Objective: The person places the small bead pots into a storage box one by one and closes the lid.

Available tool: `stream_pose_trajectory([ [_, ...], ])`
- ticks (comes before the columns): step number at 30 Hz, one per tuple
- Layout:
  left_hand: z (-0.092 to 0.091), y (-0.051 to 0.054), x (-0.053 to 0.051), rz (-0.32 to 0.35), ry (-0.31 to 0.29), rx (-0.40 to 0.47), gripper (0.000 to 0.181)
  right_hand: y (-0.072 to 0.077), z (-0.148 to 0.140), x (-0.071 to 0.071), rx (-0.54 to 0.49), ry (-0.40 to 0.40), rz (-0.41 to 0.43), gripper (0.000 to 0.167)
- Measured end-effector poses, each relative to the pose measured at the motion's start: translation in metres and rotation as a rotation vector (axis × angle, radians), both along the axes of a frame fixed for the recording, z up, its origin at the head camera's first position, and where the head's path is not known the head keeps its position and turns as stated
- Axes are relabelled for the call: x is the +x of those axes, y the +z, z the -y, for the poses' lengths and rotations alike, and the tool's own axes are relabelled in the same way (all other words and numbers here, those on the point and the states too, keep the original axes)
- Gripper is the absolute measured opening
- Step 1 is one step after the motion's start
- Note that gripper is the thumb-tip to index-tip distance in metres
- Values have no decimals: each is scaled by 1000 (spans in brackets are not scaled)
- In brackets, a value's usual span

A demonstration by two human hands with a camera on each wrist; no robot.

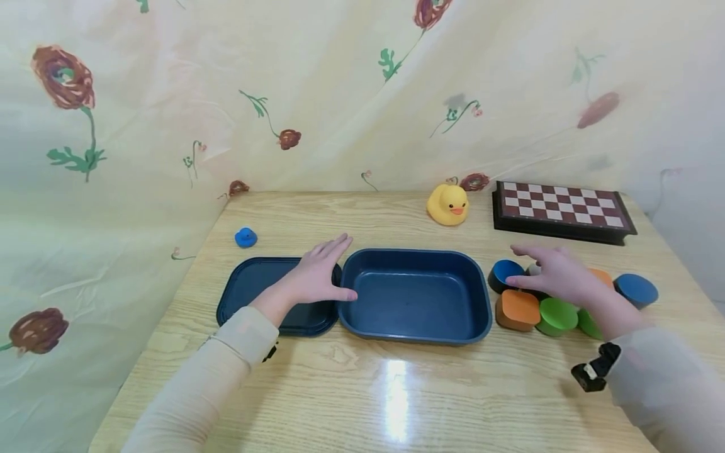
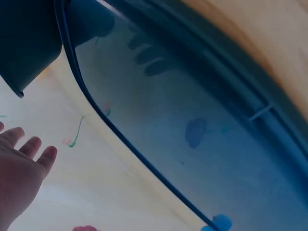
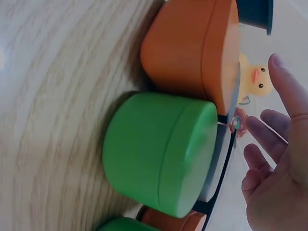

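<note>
My left hand (image 1: 314,274) hovers over the gap between a dark blue lid (image 1: 255,283) and a deep blue rectangular box (image 1: 408,302), fingers spread and holding nothing. In the left wrist view that hand (image 2: 21,168) appears beside the shiny lid (image 2: 144,110), with the box (image 2: 29,43) in the top left corner. On the other side, my right hand (image 1: 557,274) is held above a cluster of small lidded containers, its fingers extended and apart from them. The right wrist view shows an orange container (image 3: 183,53) and a green container (image 3: 154,149) near that hand (image 3: 279,178).
A yellow rubber duck (image 1: 447,205) stands behind the box, and a small blue duck (image 1: 246,237) behind the lid. At the back right lies a checkered board case (image 1: 561,211). Among the cluster is a blue container (image 1: 636,290). A floral cloth (image 1: 328,82) hangs behind the table.
</note>
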State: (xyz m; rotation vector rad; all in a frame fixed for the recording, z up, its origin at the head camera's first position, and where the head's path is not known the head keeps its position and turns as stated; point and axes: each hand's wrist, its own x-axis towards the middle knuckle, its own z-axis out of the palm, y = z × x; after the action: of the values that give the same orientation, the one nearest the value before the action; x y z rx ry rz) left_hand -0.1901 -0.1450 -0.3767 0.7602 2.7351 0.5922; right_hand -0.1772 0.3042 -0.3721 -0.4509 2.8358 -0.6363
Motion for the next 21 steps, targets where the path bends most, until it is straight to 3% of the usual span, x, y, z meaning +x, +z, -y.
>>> stream_pose_trajectory([
  [12,5,-15,3,71,-90,-6,112,-7,5,0,6,-38,49,86],
  [21,5,-20,4,30,-170,-28,115,-9,7,-1,37,-14,10,78],
])
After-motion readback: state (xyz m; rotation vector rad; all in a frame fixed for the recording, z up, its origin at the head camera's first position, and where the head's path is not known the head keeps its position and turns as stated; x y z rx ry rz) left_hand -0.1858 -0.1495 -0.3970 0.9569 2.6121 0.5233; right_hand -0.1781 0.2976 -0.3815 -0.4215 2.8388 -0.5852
